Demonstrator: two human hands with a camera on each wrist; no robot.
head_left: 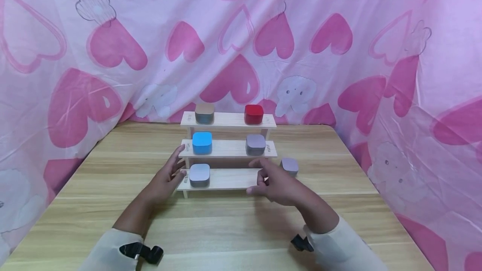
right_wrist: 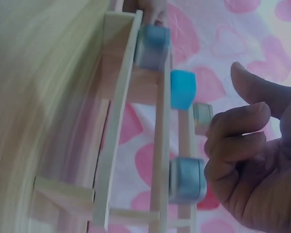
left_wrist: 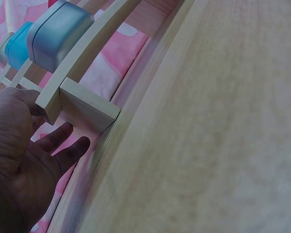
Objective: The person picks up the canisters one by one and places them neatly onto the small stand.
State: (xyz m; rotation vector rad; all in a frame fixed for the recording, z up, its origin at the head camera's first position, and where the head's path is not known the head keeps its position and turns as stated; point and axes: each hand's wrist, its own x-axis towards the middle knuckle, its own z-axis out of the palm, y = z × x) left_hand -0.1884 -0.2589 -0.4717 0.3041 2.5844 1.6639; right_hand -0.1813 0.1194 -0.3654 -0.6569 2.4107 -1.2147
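Note:
My left hand [head_left: 164, 181] is at the left end of a three-step wooden stand, its thumb against the end of the lowest shelf [head_left: 233, 178]. In the left wrist view its lower fingers [left_wrist: 70, 153] hang loosely under that board end. A pale, rounded box [head_left: 199, 175] rests on this shelf, near the left hand. My right hand [head_left: 280, 181] hovers by the shelf's right end, holding nothing. Its thumb [right_wrist: 254, 87] stands apart from the loosely bent fingers in the right wrist view. Just behind the right hand, a light purple box [head_left: 289, 166] is partly hidden.
The middle shelf [head_left: 229, 149] bears a blue box [head_left: 202, 142] and a greyish-purple box [head_left: 255, 144]. On the top shelf [head_left: 229, 119] are a tan box [head_left: 204, 113] and a red box [head_left: 254, 114]. A pink heart-patterned cloth [head_left: 233, 32] hangs behind the wooden table [head_left: 211, 229].

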